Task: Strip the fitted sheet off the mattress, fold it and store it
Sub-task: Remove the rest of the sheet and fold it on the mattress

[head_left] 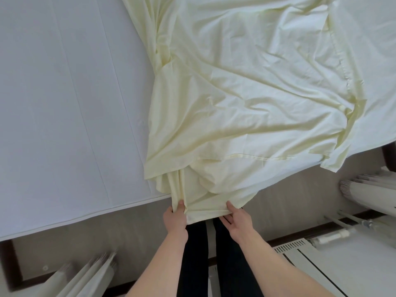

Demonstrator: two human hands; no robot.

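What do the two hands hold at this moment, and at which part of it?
Both hold the pale yellow sheet by its near edge, which hangs off the mattress: the left hand grips it, the right hand pinches it.

Both bare forearms extend forward, side by side. The left hand [174, 217] pinches the fitted sheet [246, 86] hem, thumb on top. The right hand [237, 218] grips the same hem just beside it, fingers curled underneath.

Sheet [246, 86]: on the mattress [64, 103], ahead of your hands, its edge hanging between them.
Left hand [174, 217]: beside right hand [236, 218].
Radiator [334, 262]: right of your hands.
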